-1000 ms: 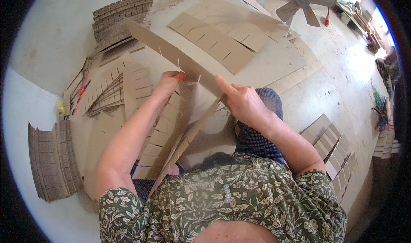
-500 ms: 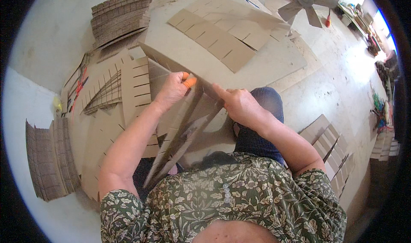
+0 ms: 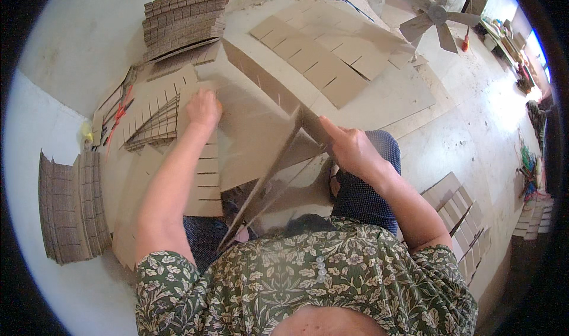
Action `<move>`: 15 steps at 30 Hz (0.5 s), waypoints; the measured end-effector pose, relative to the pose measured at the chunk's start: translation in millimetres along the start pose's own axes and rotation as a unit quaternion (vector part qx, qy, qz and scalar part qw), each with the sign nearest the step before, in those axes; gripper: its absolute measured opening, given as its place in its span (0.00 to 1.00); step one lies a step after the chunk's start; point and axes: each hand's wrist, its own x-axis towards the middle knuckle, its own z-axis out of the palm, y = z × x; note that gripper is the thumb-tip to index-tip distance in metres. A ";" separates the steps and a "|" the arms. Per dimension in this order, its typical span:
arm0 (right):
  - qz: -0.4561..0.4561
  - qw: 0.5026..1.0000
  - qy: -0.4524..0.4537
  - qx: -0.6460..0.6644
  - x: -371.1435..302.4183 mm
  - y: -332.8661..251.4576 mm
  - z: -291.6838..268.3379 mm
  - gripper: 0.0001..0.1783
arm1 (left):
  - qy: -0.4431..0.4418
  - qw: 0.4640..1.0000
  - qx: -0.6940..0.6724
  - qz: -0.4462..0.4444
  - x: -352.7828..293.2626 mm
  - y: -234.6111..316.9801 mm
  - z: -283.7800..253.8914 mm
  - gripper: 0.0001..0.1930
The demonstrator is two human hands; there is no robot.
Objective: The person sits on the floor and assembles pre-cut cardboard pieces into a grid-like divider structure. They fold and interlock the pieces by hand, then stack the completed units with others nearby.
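My right hand (image 3: 352, 149) grips the near end of a brown cardboard strip (image 3: 255, 78) standing on edge, its index finger stretched along the board. From that end another upright cardboard piece (image 3: 261, 185) runs back toward my lap, and the two look joined at the corner. My left hand (image 3: 204, 108), with an orange finger cover showing at its side, is curled over the slotted cardboard sheets (image 3: 204, 179) to the left. Its fingertips are hidden, so what it pinches cannot be made out. Beside it lies a partly fanned cardboard grid (image 3: 160, 122).
Stacks of folded cardboard dividers stand at the back left (image 3: 186, 22) and far left (image 3: 71, 205). Slotted flat sheets (image 3: 320, 60) lie ahead, and more cardboard pieces (image 3: 456, 217) at the right. A fan (image 3: 438, 13) stands at the far right. Red-handled tools (image 3: 118, 117) lie at left.
My left hand has left the corner of the upright cardboard and moved left to the slotted sheets. My right hand remains at the corner. The whole view has shifted slightly.
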 end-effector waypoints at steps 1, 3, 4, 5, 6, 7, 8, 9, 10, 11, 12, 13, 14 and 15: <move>-0.004 1.000 0.006 0.001 -3.7 1.7 0.9 0.34 | -0.012 1.000 -0.008 0.018 3.5 0.6 -4.1 0.12; -0.012 1.000 0.017 0.002 -10.0 5.1 2.3 0.34 | 0.002 0.999 -0.039 0.020 3.8 9.3 -22.5 0.08; -0.019 1.000 0.025 0.005 -11.8 5.5 2.1 0.35 | 0.009 0.998 -0.055 0.022 4.1 14.1 -29.9 0.07; -0.025 0.999 0.033 0.008 -13.3 5.9 1.9 0.35 | 0.031 0.996 -0.056 0.064 9.5 10.7 -24.3 0.07; -0.036 0.999 0.039 0.013 -12.9 5.0 1.6 0.35 | 0.055 0.992 -0.055 0.102 14.4 3.8 -23.7 0.07; -0.044 0.998 0.048 0.016 -12.6 4.3 1.3 0.35 | 0.078 0.986 -0.054 0.140 17.3 -1.4 -22.5 0.07; -0.052 0.997 0.056 0.019 -12.3 3.7 1.0 0.35 | 0.050 0.981 -0.037 0.185 16.2 -2.7 -18.0 0.08; -0.058 0.996 0.065 0.022 -12.0 4.0 0.9 0.35 | 0.021 0.973 -0.021 0.230 9.8 5.5 -22.7 0.08; -0.049 0.997 0.061 0.020 -12.3 3.1 -0.8 0.36 | -0.007 0.961 -0.005 0.275 6.5 10.0 -25.1 0.08; -0.040 0.997 0.056 0.017 -12.9 1.3 -3.8 0.36 | -0.033 0.961 -0.035 0.273 7.4 10.1 -21.3 0.08; -0.032 0.998 0.053 0.016 -13.8 0.2 -5.5 0.36 | -0.059 0.959 -0.063 0.271 7.6 10.6 -16.1 0.08; -0.036 0.998 0.054 0.018 -14.0 0.6 -5.5 0.37 | -0.085 0.955 -0.091 0.269 8.5 10.8 -11.8 0.09; -0.040 0.998 0.054 0.020 -14.2 1.3 -5.2 0.37 | -0.123 0.959 -0.168 0.191 12.0 7.7 -9.8 0.09; -0.041 0.997 0.054 0.021 -16.0 2.2 -5.6 0.37 | -0.161 0.949 -0.245 0.112 17.5 4.1 -7.9 0.10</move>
